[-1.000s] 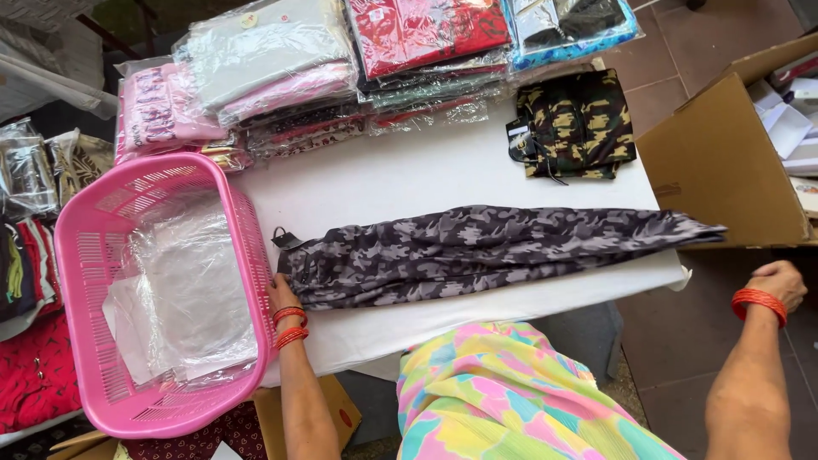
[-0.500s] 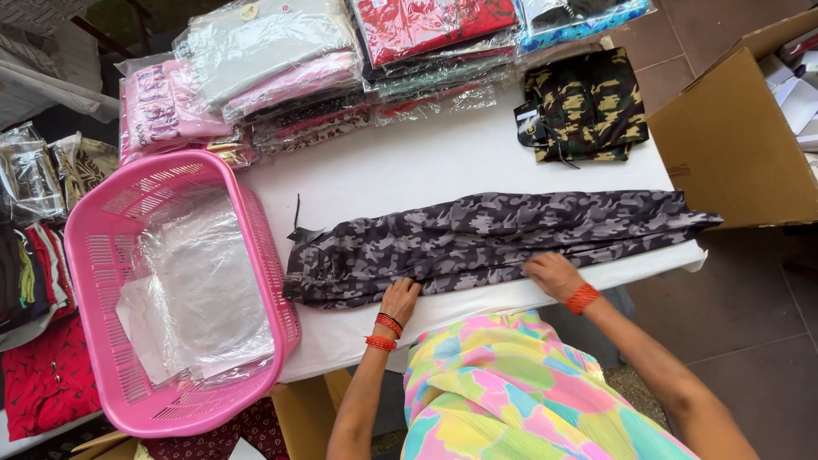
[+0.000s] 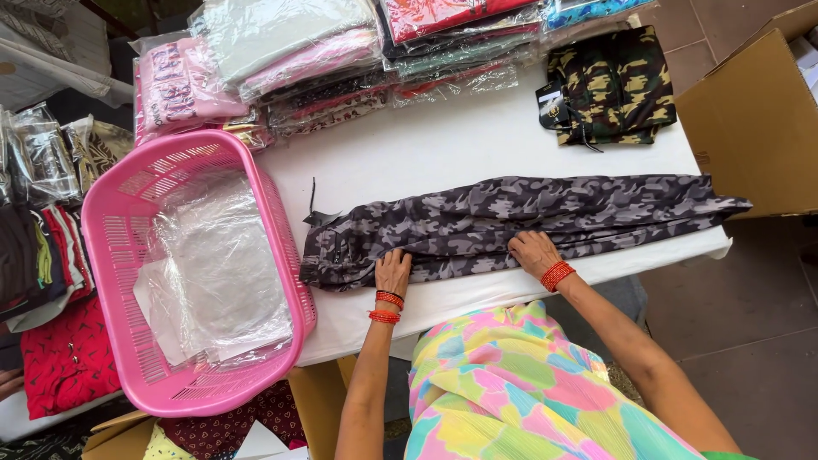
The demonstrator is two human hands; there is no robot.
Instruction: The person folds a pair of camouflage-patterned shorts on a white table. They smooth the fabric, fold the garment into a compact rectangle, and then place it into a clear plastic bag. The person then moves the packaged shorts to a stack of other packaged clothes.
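Both hands (image 3: 464, 262) now flat — grey camouflage trousers (image 3: 520, 223).

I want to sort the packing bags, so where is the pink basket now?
In the head view the pink basket stands at the left end of the white table, overhanging its edge, left of the grey camouflage trousers, with clear plastic bags inside.

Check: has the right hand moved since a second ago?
Yes. The right hand came in from beyond the white table's right end onto the grey camouflage trousers.
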